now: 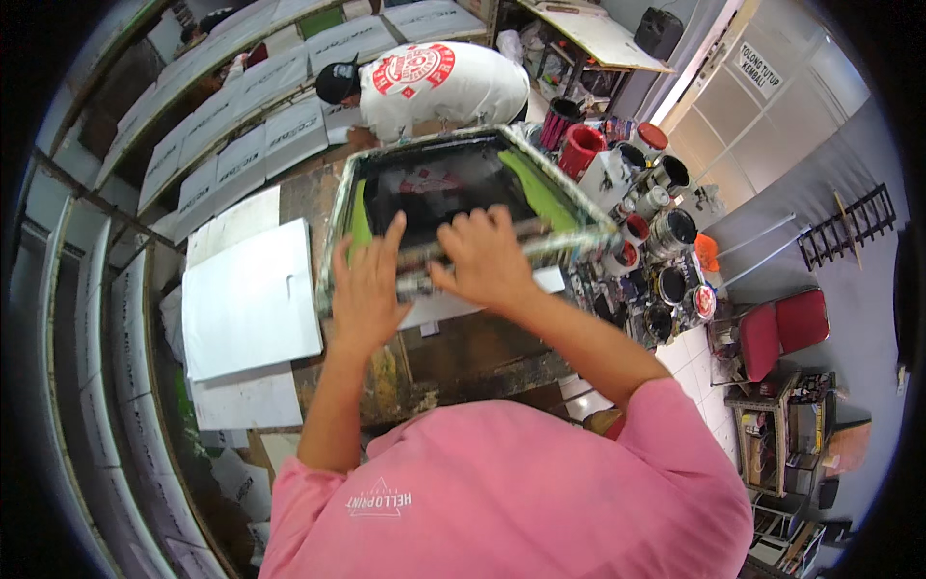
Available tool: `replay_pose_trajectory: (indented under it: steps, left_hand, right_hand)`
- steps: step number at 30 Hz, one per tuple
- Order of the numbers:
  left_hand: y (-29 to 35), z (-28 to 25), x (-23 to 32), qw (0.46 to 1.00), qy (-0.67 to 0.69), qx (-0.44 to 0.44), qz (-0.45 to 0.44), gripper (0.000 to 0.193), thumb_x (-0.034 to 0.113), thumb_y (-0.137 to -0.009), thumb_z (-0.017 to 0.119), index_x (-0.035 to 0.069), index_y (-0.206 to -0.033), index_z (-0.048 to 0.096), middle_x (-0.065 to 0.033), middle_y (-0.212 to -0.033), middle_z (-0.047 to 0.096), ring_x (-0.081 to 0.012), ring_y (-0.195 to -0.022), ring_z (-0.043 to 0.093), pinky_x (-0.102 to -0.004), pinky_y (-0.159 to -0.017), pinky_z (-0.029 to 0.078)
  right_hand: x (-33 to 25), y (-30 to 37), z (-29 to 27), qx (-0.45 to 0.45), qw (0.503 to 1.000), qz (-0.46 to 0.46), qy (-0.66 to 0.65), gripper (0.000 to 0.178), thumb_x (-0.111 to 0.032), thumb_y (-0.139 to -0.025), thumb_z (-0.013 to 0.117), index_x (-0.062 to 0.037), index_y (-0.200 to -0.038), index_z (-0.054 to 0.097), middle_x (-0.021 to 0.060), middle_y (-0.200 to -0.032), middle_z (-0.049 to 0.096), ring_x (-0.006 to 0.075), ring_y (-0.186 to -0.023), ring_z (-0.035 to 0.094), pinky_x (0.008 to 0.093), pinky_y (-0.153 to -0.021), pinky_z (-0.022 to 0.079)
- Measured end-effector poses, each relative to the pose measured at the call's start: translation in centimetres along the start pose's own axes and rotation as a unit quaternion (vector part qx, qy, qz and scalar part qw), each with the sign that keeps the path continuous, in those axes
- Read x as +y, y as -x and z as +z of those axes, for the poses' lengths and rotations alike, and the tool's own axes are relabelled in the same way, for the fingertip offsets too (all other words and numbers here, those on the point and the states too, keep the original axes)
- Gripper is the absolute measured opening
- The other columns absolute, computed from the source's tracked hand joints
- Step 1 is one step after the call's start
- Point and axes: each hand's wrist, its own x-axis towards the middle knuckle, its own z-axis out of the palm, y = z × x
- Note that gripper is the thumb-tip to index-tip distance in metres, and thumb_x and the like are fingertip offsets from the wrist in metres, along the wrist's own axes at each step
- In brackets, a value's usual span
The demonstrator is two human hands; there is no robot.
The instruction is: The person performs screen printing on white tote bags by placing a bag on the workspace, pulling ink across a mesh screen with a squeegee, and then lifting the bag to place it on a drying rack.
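Observation:
A screen printing frame (340, 205) with a dark mesh and green strips along its sides lies on the worktable in front of me. My left hand (371, 289) is at the frame's near left corner, its fingers spread and stretched over the near rail. To the right, my right hand (485, 259) has its fingers bent over the same rail, holding it. Part of that rail is hidden under both hands. Beneath the frame's near edge, a strip of white paper (548, 280) shows. A stack of white sheets (253, 301) lies left of the frame.
Across the table a person in a white shirt (446, 89) bends forward. Ink cans and tubs, one a red tub (581, 147), crowd the right side. Racks with printed white sheets (294, 127) stand at the left and back. A red chair (783, 328) is at the right.

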Motion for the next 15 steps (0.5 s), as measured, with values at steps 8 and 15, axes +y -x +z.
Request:
replay_pose_trajectory:
  steps: [8, 15]
  left_hand:
    - [6.8, -0.8, 3.5, 0.87, 0.452, -0.106, -0.167, 0.106, 0.059, -0.082, 0.079, 0.004, -0.159, 0.03, -0.0204, -0.147, 0.043, -0.0373, -0.142, 0.043, -0.0573, -0.121, 0.035]
    - [14.0, 5.4, 2.3, 0.267, 0.821, 0.156, -0.48, 0.137, 0.09, -0.084, 0.052, -0.007, -0.161, -0.006, -0.0345, -0.166, 0.013, -0.0469, -0.155, 0.023, -0.0551, -0.125, 0.031]
  right_hand:
    - [0.6, -4.1, -2.1, 0.008, 0.999, 0.012, 0.037, 0.055, -0.05, -0.091, 0.063, -0.0051, -0.124, 0.064, 0.0124, -0.095, 0.067, 0.0275, -0.093, 0.06, 0.0466, -0.089, 0.038]
    - [0.5, 5.9, 4.1, -0.165, 0.986, -0.019, 0.007, 0.063, -0.056, -0.095, 0.063, -0.0105, -0.139, 0.062, 0.0093, -0.097, 0.067, 0.0297, -0.098, 0.06, 0.0459, -0.086, 0.043]
